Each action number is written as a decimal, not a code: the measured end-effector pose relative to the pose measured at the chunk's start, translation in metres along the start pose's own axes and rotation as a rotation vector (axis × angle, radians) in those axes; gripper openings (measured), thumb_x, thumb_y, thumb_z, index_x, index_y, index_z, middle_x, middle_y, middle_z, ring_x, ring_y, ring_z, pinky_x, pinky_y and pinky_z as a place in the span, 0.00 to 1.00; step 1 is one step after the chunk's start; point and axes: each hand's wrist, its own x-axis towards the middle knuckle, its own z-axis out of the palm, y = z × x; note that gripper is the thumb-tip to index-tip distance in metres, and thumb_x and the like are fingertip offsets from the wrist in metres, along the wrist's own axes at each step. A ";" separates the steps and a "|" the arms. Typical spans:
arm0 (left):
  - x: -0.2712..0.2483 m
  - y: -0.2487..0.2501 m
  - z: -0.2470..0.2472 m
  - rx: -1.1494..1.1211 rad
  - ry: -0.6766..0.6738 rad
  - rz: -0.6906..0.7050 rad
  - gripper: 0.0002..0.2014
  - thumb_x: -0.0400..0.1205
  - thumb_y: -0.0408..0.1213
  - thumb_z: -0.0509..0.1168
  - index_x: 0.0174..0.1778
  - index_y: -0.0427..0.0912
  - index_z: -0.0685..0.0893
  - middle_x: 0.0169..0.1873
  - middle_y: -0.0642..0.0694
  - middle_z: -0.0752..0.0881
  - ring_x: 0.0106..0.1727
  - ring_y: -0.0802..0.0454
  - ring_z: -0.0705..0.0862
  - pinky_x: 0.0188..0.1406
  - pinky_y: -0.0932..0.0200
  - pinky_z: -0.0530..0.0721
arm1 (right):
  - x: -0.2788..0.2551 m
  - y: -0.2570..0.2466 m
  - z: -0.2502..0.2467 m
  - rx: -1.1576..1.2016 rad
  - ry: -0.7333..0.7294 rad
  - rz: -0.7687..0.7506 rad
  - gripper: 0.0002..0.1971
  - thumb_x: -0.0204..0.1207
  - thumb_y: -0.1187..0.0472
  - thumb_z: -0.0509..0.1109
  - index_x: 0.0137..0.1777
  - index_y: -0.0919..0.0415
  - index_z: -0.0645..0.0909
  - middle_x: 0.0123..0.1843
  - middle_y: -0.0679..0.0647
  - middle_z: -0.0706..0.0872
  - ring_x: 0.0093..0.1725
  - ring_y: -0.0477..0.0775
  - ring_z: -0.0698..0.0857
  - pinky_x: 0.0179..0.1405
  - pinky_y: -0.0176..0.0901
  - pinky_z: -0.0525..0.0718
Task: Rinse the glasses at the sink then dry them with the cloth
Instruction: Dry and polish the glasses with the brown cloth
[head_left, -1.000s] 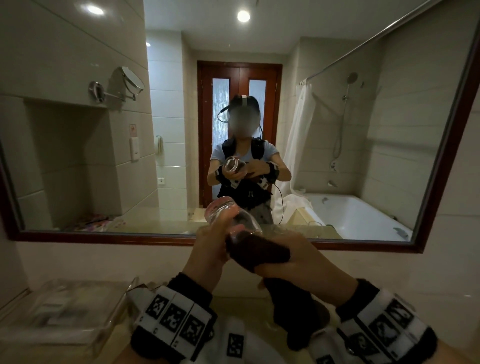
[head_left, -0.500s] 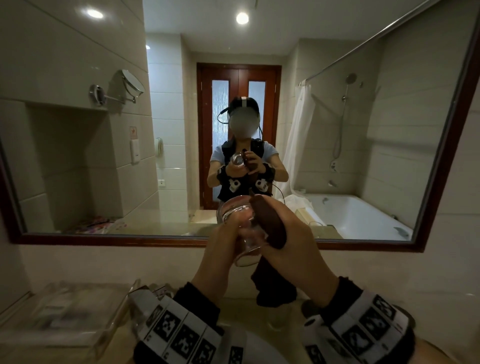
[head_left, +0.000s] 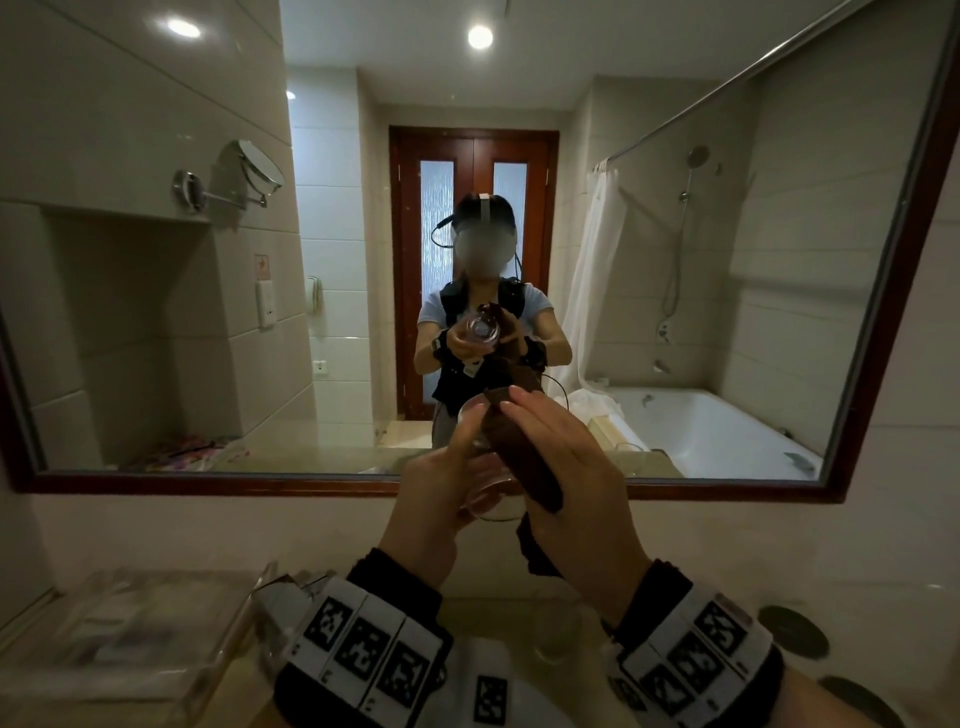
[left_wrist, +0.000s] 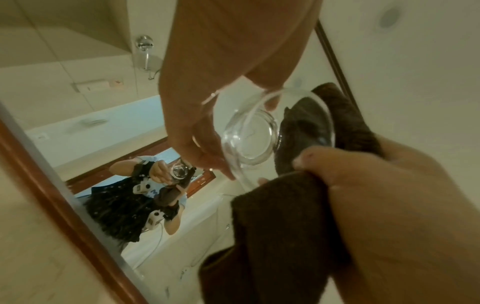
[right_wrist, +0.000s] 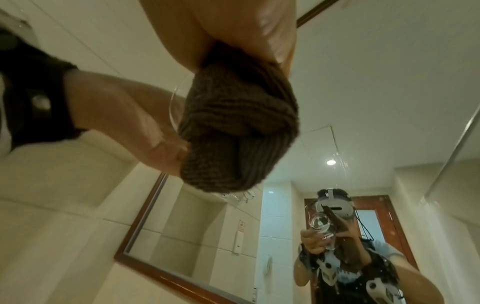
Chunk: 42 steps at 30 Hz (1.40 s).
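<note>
A clear glass (head_left: 491, 501) is held up in front of the mirror, its mouth towards me and its base towards the mirror. My left hand (head_left: 441, 483) grips its left wall, and the fingers (left_wrist: 197, 127) curl round the glass (left_wrist: 255, 136). A brown cloth (head_left: 524, 457) lies folded over the right side of the rim. My right hand (head_left: 566, 467) pinches it there, thumb (left_wrist: 306, 158) on the cloth (left_wrist: 280, 236). In the right wrist view the bunched cloth (right_wrist: 233, 131) hides most of the glass, and only a rim edge (right_wrist: 174, 107) shows. A second glass (head_left: 555, 642) stands on the counter below.
A clear plastic tray (head_left: 130, 639) sits on the counter at the left. Two dark round coasters (head_left: 795, 631) lie at the right. The wood-framed mirror (head_left: 218, 480) fills the wall just behind the hands. The sink is out of view.
Both hands have risen with the glass. The glass has turned from lying sideways to mouth towards me. The cloth has shifted from its lower part to the right side of the rim.
</note>
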 end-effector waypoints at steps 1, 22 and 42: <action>0.001 0.001 0.003 0.000 0.016 -0.007 0.13 0.80 0.45 0.64 0.51 0.40 0.85 0.33 0.47 0.90 0.44 0.48 0.87 0.55 0.46 0.83 | 0.000 0.001 0.000 -0.025 -0.013 -0.019 0.25 0.73 0.60 0.60 0.72 0.57 0.69 0.74 0.57 0.75 0.76 0.59 0.70 0.74 0.60 0.71; -0.005 -0.010 0.007 -0.088 -0.027 -0.052 0.11 0.84 0.46 0.56 0.48 0.45 0.81 0.49 0.41 0.86 0.49 0.47 0.84 0.56 0.45 0.81 | 0.000 0.008 0.007 -0.091 -0.126 -0.115 0.26 0.71 0.60 0.58 0.72 0.56 0.67 0.73 0.56 0.74 0.75 0.59 0.69 0.72 0.59 0.70; -0.001 -0.016 0.009 -0.188 -0.015 -0.049 0.15 0.79 0.47 0.61 0.55 0.42 0.83 0.49 0.39 0.89 0.50 0.44 0.87 0.50 0.48 0.83 | -0.002 0.009 0.003 0.117 -0.057 0.031 0.27 0.70 0.56 0.65 0.71 0.52 0.67 0.74 0.53 0.74 0.76 0.52 0.69 0.76 0.49 0.69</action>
